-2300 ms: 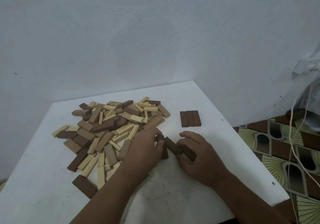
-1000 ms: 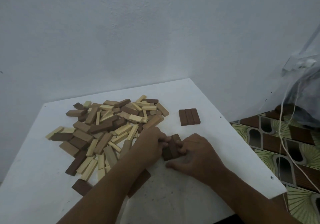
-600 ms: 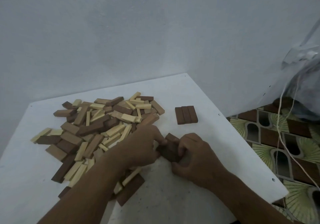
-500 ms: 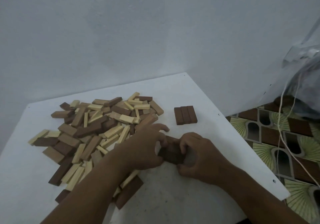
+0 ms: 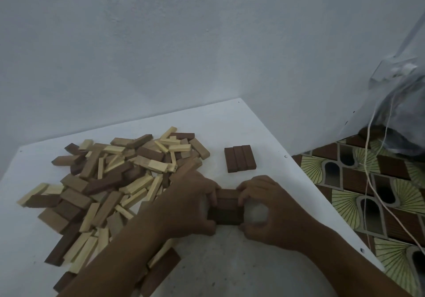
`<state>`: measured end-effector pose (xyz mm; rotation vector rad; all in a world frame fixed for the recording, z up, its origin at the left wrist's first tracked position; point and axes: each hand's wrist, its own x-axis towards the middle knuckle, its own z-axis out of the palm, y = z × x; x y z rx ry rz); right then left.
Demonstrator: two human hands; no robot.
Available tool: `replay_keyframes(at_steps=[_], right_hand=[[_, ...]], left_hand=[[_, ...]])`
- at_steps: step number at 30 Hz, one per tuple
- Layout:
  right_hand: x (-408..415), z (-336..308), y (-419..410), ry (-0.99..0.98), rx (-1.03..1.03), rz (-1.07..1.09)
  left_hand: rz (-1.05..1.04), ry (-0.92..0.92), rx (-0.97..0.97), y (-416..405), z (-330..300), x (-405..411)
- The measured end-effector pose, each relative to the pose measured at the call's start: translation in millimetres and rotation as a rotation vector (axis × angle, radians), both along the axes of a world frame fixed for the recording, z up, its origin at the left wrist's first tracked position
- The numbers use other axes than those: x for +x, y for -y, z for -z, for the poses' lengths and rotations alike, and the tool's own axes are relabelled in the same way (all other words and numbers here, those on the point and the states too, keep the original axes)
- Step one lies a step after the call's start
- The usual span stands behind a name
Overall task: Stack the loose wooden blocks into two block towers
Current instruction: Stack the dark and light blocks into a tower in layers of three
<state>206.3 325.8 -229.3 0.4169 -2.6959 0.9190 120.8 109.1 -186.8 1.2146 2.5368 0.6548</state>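
dark brown block set (image 5: 226, 207) squeezed between left hand (image 5: 193, 204) and right hand (image 5: 271, 209), fingers curled.

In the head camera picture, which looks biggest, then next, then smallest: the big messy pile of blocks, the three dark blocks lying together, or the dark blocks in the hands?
1. Messy pile of blocks, clearly the largest.
2 and 3. Three dark blocks lying together and dark blocks in the hands: these look alike. The left hand and right hand cover the held blocks' ends, and they are nearer the camera, so no ranking.

- Legible text, labels, brands, numbers, signs: none.
- Wooden blocks (image 5: 119, 177), centre-left of frame: plain faces, unprinted.
- White table (image 5: 230, 122), wall (image 5: 184, 43) at upper frame: unmarked.
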Motion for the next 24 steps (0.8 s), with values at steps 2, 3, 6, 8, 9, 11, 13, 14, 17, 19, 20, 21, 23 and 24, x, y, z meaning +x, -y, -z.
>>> replay_keyframes(at_steps=[2, 3, 6, 8, 9, 11, 13, 14, 17, 19, 20, 21, 23, 24], right_hand=[[-0.5, 1.1, -1.0, -0.043, -0.047, 0.056], [-2.2, 0.6, -3.6, -0.051, -0.079, 0.085], [-12.8, -7.3, -14.4, -0.025, -0.200, 0.120], [-22.2, -15.5, -20.0, -0.013, -0.271, 0.125], [-27.9, -18.8, -22.9, -0.021, -0.291, 0.125], [-39.9, -20.4, -27.7, -0.033, -0.319, 0.129], [-51.3, -16.6, -31.8, -0.020, -0.339, 0.148], [-56.3, -13.3, -33.8, -0.009, -0.347, 0.161], [-65.8, -3.9, -37.4, 0.014, -0.347, 0.197], [-68.5, 1.0, -38.3, 0.013, -0.323, 0.224], [-69.6, 2.7, -38.4, 0.013, -0.311, 0.234], [-70.2, 4.1, -38.3, 0.015, -0.301, 0.240], [-70.9, 6.4, -38.2, 0.025, -0.297, 0.249], [-71.2, 7.8, -38.7, 0.035, -0.298, 0.254]], left_hand=[[-0.022, -0.003, 0.052, -3.9, 1.8, -1.1], [-0.044, -0.015, 0.090, -6.8, 2.3, -2.2], [-0.125, -0.045, 0.191, -20.0, 4.0, -8.8], [-0.176, -0.045, 0.225, -32.0, 4.4, -13.2], [-0.202, -0.042, 0.230, -38.4, 3.4, -15.3], [-0.228, -0.029, 0.238, -50.4, 0.8, -20.2], [-0.231, 0.004, 0.248, -60.8, -1.4, -25.5], [-0.232, 0.020, 0.246, -64.6, -1.5, -28.7], [-0.222, 0.048, 0.231, -71.5, 3.7, -38.8], [-0.219, 0.079, 0.239, -74.0, 11.9, -43.7], [-0.219, 0.099, 0.265, -75.1, 15.8, -44.8], [-0.222, 0.115, 0.292, -75.7, 20.1, -45.2], [-0.233, 0.155, 0.339, -75.9, 27.9, -45.6], [-0.244, 0.184, 0.368, -75.1, 32.0, -46.2]])
